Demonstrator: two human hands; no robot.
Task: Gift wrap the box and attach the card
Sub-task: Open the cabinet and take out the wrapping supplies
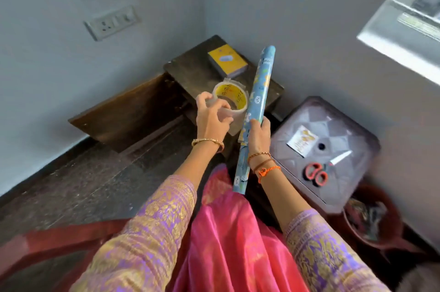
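A yellow box (pixel 227 60) lies at the far end of the dark wooden table (pixel 190 70). My left hand (pixel 212 117) grips a roll of clear tape (pixel 230 101) with a yellow core, held above the table's near edge. My right hand (pixel 258 133) holds a rolled tube of blue patterned wrapping paper (pixel 256 105) around its middle; the tube slants up toward the box. A small white card (pixel 302 140) with gold print lies on the grey plastic stool (pixel 352 125) at the right.
Scissors (pixel 320 172) with red handles lie on the stool near the card. A dark red bin (pixel 371 220) with scraps stands beside the stool. Walls close in behind the table, with a switch plate (pixel 112 22) at the left. A red chair arm (pixel 59 239) is at my lower left.
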